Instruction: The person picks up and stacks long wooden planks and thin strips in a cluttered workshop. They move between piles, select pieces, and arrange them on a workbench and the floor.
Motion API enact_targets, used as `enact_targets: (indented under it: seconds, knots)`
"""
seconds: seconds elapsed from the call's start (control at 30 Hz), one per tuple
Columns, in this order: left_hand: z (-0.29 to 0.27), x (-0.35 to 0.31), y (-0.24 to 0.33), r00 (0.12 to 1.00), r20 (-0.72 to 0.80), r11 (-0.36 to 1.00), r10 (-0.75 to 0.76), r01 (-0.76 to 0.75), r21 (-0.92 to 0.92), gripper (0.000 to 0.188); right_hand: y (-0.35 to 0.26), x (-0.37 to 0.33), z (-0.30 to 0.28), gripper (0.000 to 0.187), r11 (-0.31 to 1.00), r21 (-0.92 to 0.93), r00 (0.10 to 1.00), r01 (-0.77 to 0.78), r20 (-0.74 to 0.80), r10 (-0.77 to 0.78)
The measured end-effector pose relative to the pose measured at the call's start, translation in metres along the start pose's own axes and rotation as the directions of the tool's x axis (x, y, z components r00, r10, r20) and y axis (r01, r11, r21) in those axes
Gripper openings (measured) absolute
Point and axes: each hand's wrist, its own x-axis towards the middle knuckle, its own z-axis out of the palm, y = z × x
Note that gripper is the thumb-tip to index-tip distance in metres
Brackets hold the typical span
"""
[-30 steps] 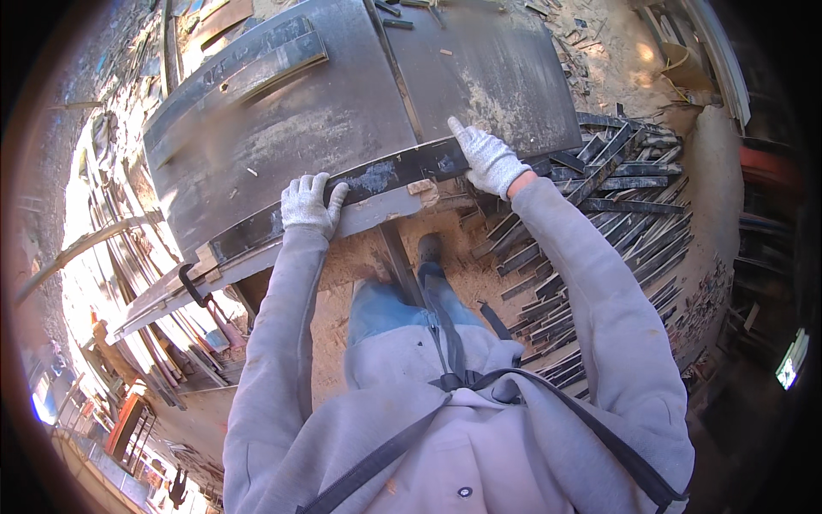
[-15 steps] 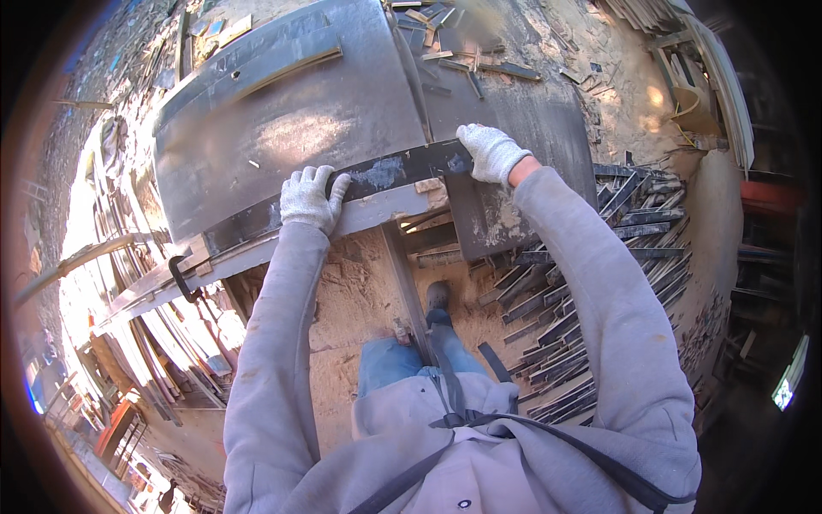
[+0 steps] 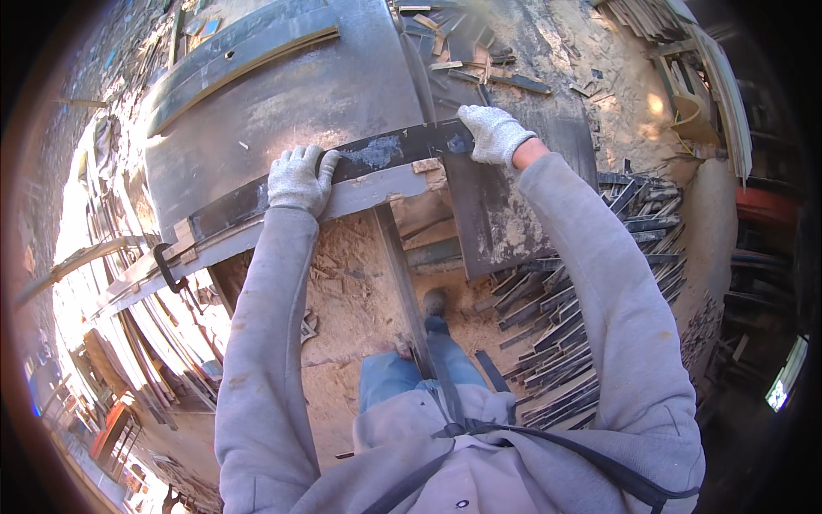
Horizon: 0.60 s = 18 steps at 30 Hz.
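A long, narrow dark board (image 3: 377, 152) with scuffed pale-blue patches lies across the near side of a large dark panel tabletop (image 3: 282, 111). My left hand (image 3: 300, 178), in a light knitted glove, presses on the board left of its middle. Its fingers bend over the far edge and the thumb lies along the top. My right hand (image 3: 495, 135), gloved alike, is closed around the board's right end; its fingertips are partly hidden. A grey rail (image 3: 360, 188) runs along the table's near edge, with a small wood block (image 3: 427, 166) beside the board.
A black clamp (image 3: 164, 267) grips the rail's left part. A raised wooden strip (image 3: 257, 68) crosses the panel's far part. Offcuts (image 3: 479, 60) litter the far right. Dark strips (image 3: 556, 368) are piled by my right arm, and a post (image 3: 398, 265) stands before my legs.
The table, board and both hands sit slightly higher in the picture, as the view has shifted. Both hands keep the same hold on the board.
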Motion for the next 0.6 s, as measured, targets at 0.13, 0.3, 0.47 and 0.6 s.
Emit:
enact_targets:
  seconds: [0.13, 0.3, 0.47, 0.6]
  knots:
    - [0.001, 0.001, -0.001, 1.000, 0.002, 1.000, 0.001, -0.001, -0.007, 0.037, 0.000, 0.002, 0.000, 0.037, 1.000, -0.020, 0.999, -0.021, 0.027, 0.021]
    - [-0.004, 0.001, -0.002, 1.000, -0.017, 1.000, -0.003, 0.003, 0.000, 0.037, -0.008, 0.006, -0.004, 0.048, 0.995, -0.055, 0.992, -0.078, 0.091, 0.083]
    - [0.005, 0.013, 0.003, 0.999, -0.054, 0.999, -0.004, 0.006, 0.036, 0.039, -0.005, -0.014, -0.003, 0.057, 0.970, 0.085, 0.974, -0.227, 0.027, 0.226]
    - [0.014, 0.010, -0.004, 0.997, -0.079, 0.999, 0.009, -0.006, 0.036, 0.039, -0.026, -0.108, 0.011, 0.084, 0.803, 0.476, 0.894, -0.359, -0.071, 0.442]
